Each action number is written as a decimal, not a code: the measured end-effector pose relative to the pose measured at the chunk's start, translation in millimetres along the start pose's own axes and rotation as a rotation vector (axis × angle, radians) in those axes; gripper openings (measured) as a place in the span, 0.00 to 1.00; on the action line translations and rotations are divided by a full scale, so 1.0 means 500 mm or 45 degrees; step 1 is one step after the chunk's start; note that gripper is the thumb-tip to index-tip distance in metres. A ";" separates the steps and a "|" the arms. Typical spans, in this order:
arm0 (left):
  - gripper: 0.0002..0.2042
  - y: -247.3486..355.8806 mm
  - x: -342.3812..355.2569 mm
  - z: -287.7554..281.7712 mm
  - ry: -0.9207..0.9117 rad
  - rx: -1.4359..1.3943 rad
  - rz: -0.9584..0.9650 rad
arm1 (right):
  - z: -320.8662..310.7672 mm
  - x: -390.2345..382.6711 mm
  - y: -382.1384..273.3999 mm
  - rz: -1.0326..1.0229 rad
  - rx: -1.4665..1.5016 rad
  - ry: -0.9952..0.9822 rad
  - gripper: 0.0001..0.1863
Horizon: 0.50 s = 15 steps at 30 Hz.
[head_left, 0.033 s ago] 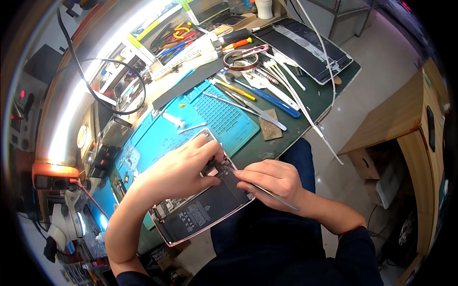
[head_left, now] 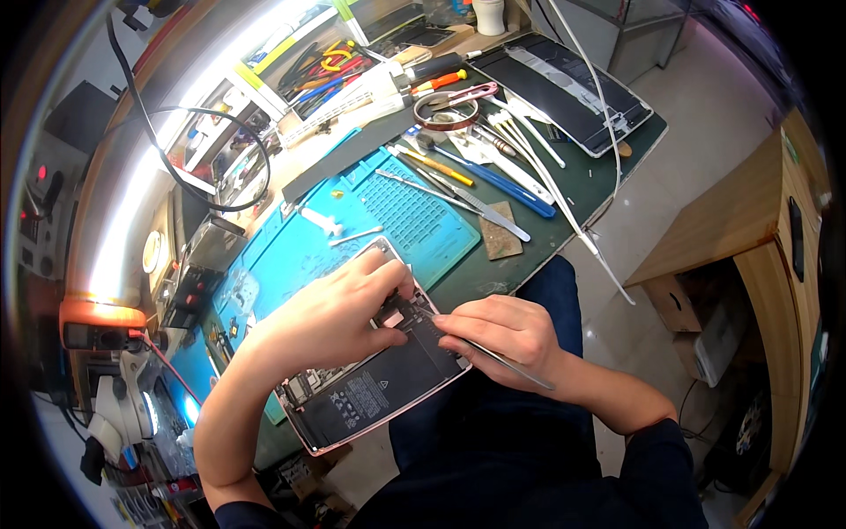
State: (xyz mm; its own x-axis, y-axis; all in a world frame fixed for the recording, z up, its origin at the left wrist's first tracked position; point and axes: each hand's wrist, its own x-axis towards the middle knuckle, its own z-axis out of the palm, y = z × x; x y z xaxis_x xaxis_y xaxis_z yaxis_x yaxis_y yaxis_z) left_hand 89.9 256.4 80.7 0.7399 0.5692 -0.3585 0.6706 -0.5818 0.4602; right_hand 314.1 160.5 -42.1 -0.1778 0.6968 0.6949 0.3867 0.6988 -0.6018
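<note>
An opened tablet (head_left: 401, 379), its black battery and circuit parts exposed, lies tilted across the bench's near edge and my lap. My left hand (head_left: 339, 304) reaches over its upper part with bent fingers; thumb and forefinger are on either side of a pinkish-silver part, and the other fingertips are hidden. From the right, my right hand (head_left: 507, 335) pinches slim silver tweezers (head_left: 502, 360), whose tip meets the exposed parts near the tablet's right edge. Under the tablet's far side is a blue repair mat (head_left: 291, 256).
A white swab (head_left: 357, 236), tweezers (head_left: 458, 204) and a blue-handled tool (head_left: 507, 192) lie beyond the tablet. Farther right are a tape roll (head_left: 445, 123) and another tablet panel (head_left: 568, 97). A white cable (head_left: 573, 216) hangs over the bench's right edge. An orange meter (head_left: 101, 324) stands left.
</note>
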 end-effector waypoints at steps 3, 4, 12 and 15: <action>0.18 0.005 -0.009 0.006 0.058 0.035 0.043 | -0.002 0.001 -0.001 -0.014 0.000 -0.014 0.18; 0.18 0.005 -0.011 0.011 0.084 0.049 0.067 | -0.003 -0.001 0.000 -0.016 -0.007 -0.019 0.18; 0.19 -0.004 -0.023 0.023 0.163 -0.001 0.106 | -0.003 0.001 -0.002 -0.029 -0.030 -0.019 0.19; 0.19 -0.007 -0.028 0.028 0.217 -0.078 0.095 | -0.002 0.002 0.000 -0.034 -0.039 -0.021 0.19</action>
State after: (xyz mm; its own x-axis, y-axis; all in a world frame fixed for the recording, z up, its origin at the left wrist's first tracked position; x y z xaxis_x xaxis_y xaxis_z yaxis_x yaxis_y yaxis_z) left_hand 77.9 242.6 72.8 0.7640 0.6192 -0.1814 0.6060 -0.5923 0.5310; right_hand 314.9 161.0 -41.1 -0.2034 0.6809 0.7036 0.4091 0.7120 -0.5707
